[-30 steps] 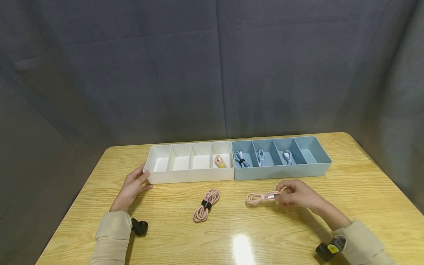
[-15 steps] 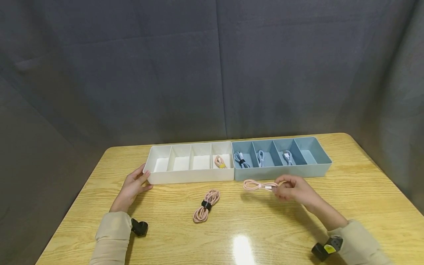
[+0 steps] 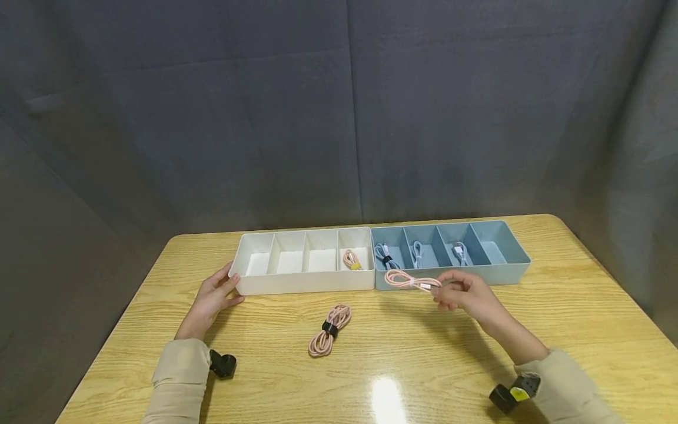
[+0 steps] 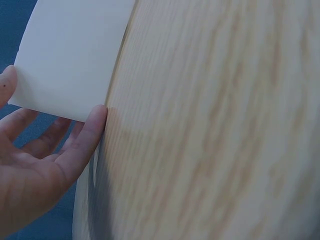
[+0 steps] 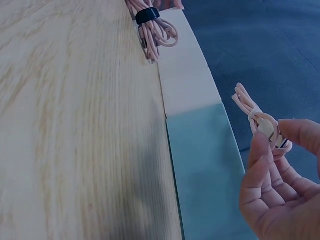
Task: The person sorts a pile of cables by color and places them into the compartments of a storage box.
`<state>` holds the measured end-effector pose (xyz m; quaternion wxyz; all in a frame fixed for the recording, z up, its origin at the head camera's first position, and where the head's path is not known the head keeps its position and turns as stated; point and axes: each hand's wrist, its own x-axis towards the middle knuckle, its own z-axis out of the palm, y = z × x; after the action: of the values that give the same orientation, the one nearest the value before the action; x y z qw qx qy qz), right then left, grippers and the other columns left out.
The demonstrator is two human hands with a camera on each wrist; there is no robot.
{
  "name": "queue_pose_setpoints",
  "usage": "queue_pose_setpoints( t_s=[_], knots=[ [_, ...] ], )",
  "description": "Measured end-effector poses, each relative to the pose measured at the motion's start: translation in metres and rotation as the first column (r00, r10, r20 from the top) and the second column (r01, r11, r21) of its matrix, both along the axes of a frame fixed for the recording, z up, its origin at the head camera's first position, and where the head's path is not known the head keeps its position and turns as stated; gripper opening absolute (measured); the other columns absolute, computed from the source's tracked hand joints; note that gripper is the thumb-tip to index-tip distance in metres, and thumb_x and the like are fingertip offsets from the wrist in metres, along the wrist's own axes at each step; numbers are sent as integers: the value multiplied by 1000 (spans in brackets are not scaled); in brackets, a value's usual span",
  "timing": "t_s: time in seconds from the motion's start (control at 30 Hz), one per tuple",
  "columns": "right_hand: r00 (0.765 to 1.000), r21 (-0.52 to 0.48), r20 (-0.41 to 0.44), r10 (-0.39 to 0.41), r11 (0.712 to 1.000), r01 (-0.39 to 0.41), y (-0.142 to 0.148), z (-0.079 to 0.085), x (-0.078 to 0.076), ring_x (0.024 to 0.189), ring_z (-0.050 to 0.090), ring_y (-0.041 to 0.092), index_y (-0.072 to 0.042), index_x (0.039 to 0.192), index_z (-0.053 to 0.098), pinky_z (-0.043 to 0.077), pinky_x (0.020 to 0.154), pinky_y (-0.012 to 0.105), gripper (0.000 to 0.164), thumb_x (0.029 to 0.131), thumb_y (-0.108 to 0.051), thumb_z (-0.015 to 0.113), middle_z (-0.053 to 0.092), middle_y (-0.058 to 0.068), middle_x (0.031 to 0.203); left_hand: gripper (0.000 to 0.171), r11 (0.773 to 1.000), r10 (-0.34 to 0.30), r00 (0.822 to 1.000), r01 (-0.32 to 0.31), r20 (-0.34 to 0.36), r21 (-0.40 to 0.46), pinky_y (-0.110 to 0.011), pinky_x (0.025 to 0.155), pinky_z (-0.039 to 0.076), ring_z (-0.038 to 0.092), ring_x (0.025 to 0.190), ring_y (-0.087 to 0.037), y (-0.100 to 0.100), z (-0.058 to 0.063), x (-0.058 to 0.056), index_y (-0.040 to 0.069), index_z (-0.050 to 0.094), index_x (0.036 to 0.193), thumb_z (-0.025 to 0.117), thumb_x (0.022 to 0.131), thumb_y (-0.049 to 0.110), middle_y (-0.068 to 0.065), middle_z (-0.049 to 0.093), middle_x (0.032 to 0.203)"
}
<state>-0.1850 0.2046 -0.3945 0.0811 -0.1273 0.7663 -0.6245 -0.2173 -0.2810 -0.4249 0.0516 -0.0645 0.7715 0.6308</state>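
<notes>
In the head view my right hand [image 3: 468,297] pinches one end of a coiled pink charging cable [image 3: 405,280], near its white connector. A light tie holds the coil, which hangs in the air and overlaps the front wall of the blue divided box [image 3: 450,275]. The right wrist view shows thumb and fingertips closed on the cable [image 5: 256,117]. My left hand [image 3: 212,299] rests against the left end of the white divided box [image 3: 304,282], its fingers nearly straight along the end wall [image 4: 70,60] in the left wrist view.
A second pink cable [image 3: 330,330] with a black strap lies on the wooden table [image 3: 265,377]. One pink cable [image 3: 351,259] with a yellow tie sits in the white box's rightmost compartment. Blue cables [image 3: 417,253] lie in the blue box's three left compartments. A dark curtain [image 3: 339,118] hangs behind.
My right hand has raised the pink cable from over the table and carried it forward and slightly left, up to the blue box's front. The left hand has stayed in place.
</notes>
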Motion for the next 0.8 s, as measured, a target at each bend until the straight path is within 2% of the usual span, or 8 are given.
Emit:
queue_pose_setpoints(
  t_s=[0.43,0.8],
  knots=[
    [998,-15,18,-55,998,55,-12,6,-6,64,61,15,7,99,54,52,60,32,23,85,-10,62,67,6,74,58,1000,-10,1000,10,-8,25,-32,84,51,40,113,-31,-2,-1,0,9,17,146,43,97,25,-22,27,141],
    [998,-48,-1,-65,997,65,-19,14,-13,65,62,13,5,98,54,52,60,29,19,86,-8,61,67,2,73,58,999,-7,1000,7,-1,36,-31,83,51,40,113,-31,-3,-2,0,9,16,146,43,97,23,-22,26,141]
  ],
)
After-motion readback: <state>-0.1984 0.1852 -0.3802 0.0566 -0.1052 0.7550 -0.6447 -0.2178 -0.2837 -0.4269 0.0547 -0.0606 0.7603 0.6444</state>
